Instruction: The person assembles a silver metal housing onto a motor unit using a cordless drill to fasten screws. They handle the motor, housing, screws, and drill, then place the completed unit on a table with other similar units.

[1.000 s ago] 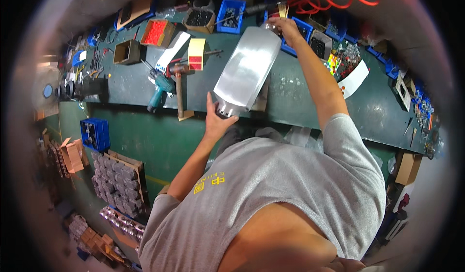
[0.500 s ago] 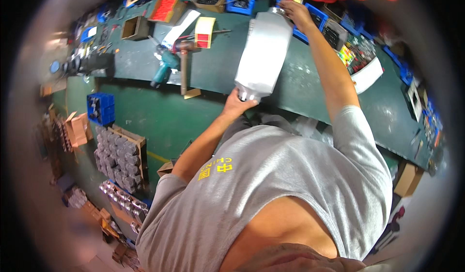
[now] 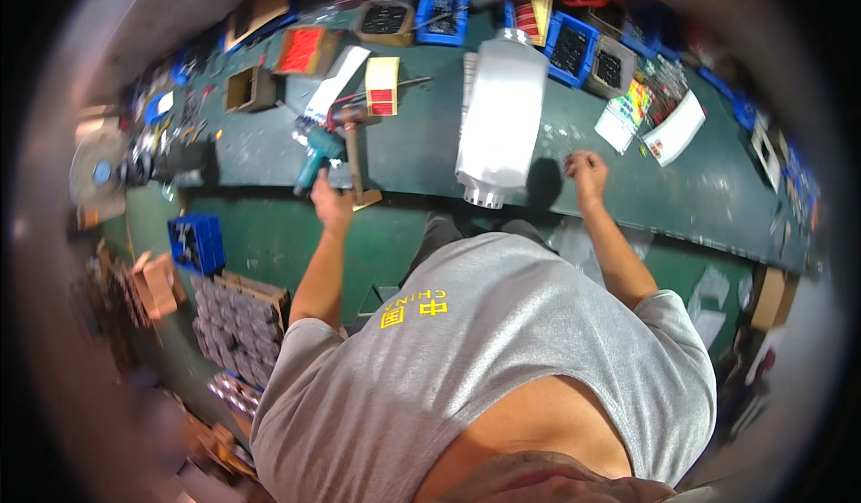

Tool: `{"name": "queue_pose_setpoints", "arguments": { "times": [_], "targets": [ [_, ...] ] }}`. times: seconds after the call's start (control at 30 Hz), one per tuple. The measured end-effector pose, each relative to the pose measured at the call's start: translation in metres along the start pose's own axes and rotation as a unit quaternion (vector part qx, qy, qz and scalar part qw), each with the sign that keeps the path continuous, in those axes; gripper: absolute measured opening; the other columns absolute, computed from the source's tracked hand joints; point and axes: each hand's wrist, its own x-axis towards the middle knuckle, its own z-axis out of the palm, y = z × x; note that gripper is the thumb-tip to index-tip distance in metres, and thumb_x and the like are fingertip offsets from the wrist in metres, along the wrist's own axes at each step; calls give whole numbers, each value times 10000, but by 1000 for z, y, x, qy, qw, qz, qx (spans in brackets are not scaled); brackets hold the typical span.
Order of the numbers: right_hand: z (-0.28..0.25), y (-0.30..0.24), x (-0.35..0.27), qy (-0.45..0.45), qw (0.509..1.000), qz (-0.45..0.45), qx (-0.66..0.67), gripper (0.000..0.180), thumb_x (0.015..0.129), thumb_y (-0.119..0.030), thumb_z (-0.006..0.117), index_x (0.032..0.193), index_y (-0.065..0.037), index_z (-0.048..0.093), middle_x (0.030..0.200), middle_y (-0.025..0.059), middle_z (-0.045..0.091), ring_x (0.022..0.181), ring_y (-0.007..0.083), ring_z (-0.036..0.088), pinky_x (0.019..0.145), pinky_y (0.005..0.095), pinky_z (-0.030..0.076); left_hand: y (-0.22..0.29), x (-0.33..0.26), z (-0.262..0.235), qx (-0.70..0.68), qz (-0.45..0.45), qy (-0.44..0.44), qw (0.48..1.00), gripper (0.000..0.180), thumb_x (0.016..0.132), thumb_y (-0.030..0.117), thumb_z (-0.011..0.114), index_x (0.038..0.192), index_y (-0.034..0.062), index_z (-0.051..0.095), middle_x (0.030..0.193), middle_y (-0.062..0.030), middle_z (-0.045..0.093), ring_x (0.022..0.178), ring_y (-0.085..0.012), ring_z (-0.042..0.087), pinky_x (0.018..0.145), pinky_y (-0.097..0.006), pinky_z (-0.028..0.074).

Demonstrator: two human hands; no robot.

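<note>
A shiny silver metal canister (image 3: 504,113) with a narrow collar at each end lies on the green workbench, its near collar at the front edge. Neither hand touches it. My left hand (image 3: 332,205) is at the bench's front edge, beside the handle of a teal power drill (image 3: 319,155); its fingers are blurred, and whether they touch the drill I cannot tell. A hammer (image 3: 353,149) with a wooden handle lies just right of the drill. My right hand (image 3: 586,171) hovers right of the canister with curled fingers; anything inside them is hidden.
Blue bins (image 3: 442,14) and cardboard boxes of small parts line the bench's back. A yellow-and-red label sheet (image 3: 382,86) lies behind the hammer. White sheets (image 3: 674,128) are at the right. Left, on the floor, stand a blue crate (image 3: 196,243) and stacked grey parts (image 3: 238,328).
Both hands have let go of the canister, which now rests on the bench. My left hand has moved left to the drill; my right hand has come nearer and to the right.
</note>
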Motion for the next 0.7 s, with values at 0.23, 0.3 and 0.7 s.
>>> {"name": "queue_pose_setpoints", "arguments": {
  "times": [0.23, 0.3, 0.7],
  "targets": [
    [53, 8, -129, -183, 942, 280, -22, 803, 891, -323, 730, 1463, 99, 355, 1323, 195, 570, 1231, 281, 566, 977, 431, 512, -55, 82, 24, 64, -68, -110, 990, 921, 710, 210, 761, 1498, 50, 313, 1320, -243, 510, 1217, -440, 488, 1031, -521, 426],
    [83, 0, -146, -194, 931, 309, 17, 878, 886, -356, 748, 1488, 88, 290, 1438, 194, 455, 1297, 291, 499, 1020, 469, 482, -57, 92, 31, 97, -56, -114, 987, 911, 719, 207, 759, 1502, 85, 309, 1281, -242, 536, 1188, -442, 514, 1006, -527, 442],
    [131, 23, -149, -139, 959, 240, 62, 505, 881, -253, 753, 1293, -49, 543, 1149, 70, 602, 1042, 186, 590, 869, 398, 553, -60, 121, 26, 37, -115, -178, 977, 884, 764, 141, 701, 1527, 129, 254, 1250, -236, 572, 1178, -441, 553, 991, -600, 415]
  ]
}}
